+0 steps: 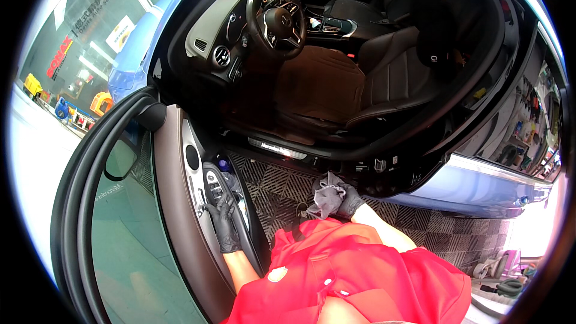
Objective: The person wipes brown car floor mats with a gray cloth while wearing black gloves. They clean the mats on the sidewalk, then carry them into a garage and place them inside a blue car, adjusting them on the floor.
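Observation:
My left hand (225,228), in a black glove, lies on the armrest (241,228) of the open car door, just below the window switches (213,185). Its fingers look spread over the panel, partly hidden from above. In my right hand (349,203), also gloved, is a bunched grey cloth (329,195). The cloth hangs in front of me, near the lower edge of the door opening, and covers part of the fingers. I cannot tell whether it touches the car.
Beyond the sill plate (277,148) are a dark driver's seat (390,78) and a steering wheel (277,21). The door pocket holds a purple-capped bottle (224,165) and other items. Patterned floor tiles (270,189) show below. Door glass (132,246) is at left.

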`<state>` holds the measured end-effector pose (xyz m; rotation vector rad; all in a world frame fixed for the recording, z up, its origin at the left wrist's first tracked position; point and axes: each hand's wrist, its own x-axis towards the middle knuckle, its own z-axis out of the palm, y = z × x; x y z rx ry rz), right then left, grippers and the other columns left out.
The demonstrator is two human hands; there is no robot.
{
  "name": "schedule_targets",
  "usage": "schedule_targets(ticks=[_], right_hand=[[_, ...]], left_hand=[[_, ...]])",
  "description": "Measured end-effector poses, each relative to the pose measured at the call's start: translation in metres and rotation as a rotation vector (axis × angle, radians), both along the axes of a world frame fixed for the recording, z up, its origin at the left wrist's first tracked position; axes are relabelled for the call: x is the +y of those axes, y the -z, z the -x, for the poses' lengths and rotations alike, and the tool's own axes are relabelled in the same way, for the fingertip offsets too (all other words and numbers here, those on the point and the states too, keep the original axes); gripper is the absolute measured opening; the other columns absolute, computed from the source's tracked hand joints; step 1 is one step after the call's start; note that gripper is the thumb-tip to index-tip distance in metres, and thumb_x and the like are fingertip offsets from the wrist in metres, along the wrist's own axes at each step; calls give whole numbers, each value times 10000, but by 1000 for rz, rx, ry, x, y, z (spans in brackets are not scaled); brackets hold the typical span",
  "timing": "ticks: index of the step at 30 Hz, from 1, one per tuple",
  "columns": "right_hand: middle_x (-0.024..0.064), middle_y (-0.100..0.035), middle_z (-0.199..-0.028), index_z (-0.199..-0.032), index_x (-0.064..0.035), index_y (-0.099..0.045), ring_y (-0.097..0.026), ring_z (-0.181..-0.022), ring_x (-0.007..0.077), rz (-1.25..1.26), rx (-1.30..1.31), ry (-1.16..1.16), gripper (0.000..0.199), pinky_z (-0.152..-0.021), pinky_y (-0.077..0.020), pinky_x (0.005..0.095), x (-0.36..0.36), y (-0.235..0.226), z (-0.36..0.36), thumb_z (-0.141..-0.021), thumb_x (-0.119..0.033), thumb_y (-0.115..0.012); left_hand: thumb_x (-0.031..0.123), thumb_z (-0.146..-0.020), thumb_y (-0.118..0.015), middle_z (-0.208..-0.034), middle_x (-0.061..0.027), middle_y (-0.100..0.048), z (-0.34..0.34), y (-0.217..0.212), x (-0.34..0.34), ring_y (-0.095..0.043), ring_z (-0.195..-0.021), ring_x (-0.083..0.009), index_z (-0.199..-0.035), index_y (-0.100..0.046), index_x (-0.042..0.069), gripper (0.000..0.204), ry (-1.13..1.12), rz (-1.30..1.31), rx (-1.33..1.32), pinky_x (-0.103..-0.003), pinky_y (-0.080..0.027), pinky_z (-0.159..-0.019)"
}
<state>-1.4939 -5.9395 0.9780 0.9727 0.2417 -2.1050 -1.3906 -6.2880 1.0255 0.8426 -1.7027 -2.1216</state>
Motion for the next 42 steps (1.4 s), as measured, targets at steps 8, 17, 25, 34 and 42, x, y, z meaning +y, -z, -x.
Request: schedule_targets(ticks=[8,17,25,34,42], right_hand=[[141,-633,-965,-947,-47,-609,-588,-916,322,-20,-25,41,344,-896,-440,458,6,3,3,-846,-307,-409],[119,-649,-874,-863,-52,-624,-608,-820,292,-29,-2,40,293,-811,-488,432,2,-8,3,-849,-299,-468],[134,-625,-999,-956,-60,-599,-567,-965,325,161,3,22,363,-938,-401,462,10,36,1,-851,-335,-386],[112,-640,-880,-850,-64,-621,-592,-835,295,-11,-16,13,328,-827,-471,426,2,-20,1,-860,-353,-464],[116,-635,-878,-869,-60,-611,-586,-828,295,-121,-19,38,331,-817,-471,430,-5,-17,-3,-864,-359,-469]], left_hand=[[300,-971,-370,-1224,-112,-526,9,2,3,-518,-1081,-203,-1252,-464,11,413,20,31,-28,-319,-395,-915],[280,-969,-381,-1199,-104,-543,6,-2,6,-531,-1055,-184,-1238,-482,13,393,-19,38,-48,-297,-406,-893],[237,-959,-411,-1184,-103,-554,2,-2,4,-555,-1014,-173,-1246,-456,-1,375,-48,4,-9,-285,-430,-854],[206,-949,-435,-1220,-158,-516,5,8,-4,-564,-1015,-203,-1351,-74,12,574,3,-49,46,-266,-449,-821],[166,-929,-473,-1184,-158,-534,15,25,-1,-591,-922,-168,-1400,-36,9,661,-162,-41,68,-204,-454,-687]])
